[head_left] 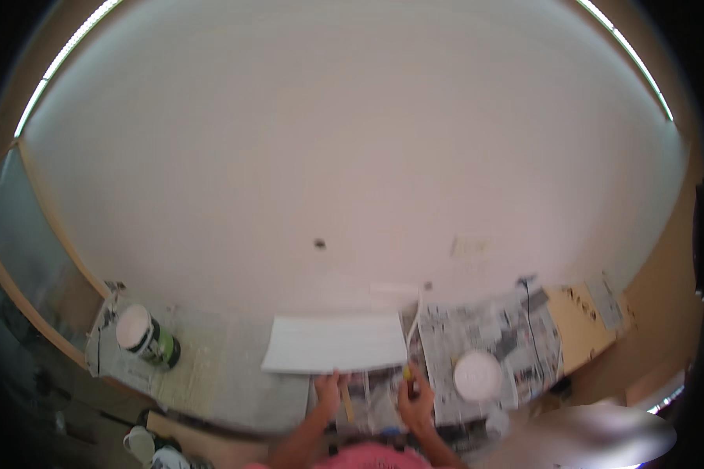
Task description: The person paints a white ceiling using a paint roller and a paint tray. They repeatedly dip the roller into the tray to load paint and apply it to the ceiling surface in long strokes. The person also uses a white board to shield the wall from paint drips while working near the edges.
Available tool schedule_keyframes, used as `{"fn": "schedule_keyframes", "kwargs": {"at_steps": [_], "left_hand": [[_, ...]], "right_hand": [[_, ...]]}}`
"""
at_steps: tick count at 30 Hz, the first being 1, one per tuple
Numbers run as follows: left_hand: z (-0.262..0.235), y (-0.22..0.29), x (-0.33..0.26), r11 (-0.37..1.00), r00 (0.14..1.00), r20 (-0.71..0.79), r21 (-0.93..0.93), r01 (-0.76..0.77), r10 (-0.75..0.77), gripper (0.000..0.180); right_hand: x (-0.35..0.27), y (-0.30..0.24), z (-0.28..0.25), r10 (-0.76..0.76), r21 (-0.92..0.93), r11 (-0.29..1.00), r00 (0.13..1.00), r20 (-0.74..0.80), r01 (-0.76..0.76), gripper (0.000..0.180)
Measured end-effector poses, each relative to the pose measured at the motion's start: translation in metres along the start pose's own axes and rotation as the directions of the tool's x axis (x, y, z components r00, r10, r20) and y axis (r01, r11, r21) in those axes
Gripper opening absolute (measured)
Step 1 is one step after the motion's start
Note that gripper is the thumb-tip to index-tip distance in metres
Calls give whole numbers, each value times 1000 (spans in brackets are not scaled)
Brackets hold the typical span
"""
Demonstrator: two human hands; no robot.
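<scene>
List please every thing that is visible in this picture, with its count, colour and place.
wall: one, white, fills the upper picture
paint can: one, white lid, green side, floor left
white panel: one, white, flat on the floor, centre
newspaper sheets: several, grey print, floor right
round lid: one, white, on the newspaper
cardboard: one, tan, far right
left hand: one, at the panel's near edge
right hand: one, holds a small yellowish tool, kind unclear

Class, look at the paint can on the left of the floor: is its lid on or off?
On. The paint can stands with a round white lid covering its whole top; no paint or open rim shows.
</scene>
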State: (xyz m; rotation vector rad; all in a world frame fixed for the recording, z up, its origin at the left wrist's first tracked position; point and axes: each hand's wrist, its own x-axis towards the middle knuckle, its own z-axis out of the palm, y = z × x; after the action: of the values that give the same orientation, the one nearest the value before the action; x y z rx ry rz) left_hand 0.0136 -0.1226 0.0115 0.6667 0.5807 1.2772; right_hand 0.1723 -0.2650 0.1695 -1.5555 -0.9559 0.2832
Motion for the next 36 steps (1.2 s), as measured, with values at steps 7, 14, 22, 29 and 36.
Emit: {"fn": "schedule_keyframes", "kwargs": {"at_steps": [7,14,22,29,36], "left_hand": [[22,-34,11,978,978,-84,61,197,-192,23],[1,-93,53,959,952,-202,122,256,-228,22],[54,-91,82,954,935,-273,132,270,-227,22],[28,-81,102,905,896,-251,132,406,-365,25],[4,-90,106,896,886,-181,53,442,-426,27]], "right_hand": [[2,58,-30,55,112,993,984,-168,-37,42],[37,130,0,179,184,968,983,-23,-172,39],[204,58,64,-473,11,881,880,26,473,47],[313,-47,124,-646,19,758,753,-125,652,45],[365,-119,140,-724,-51,679,656,-214,732,43]]}}
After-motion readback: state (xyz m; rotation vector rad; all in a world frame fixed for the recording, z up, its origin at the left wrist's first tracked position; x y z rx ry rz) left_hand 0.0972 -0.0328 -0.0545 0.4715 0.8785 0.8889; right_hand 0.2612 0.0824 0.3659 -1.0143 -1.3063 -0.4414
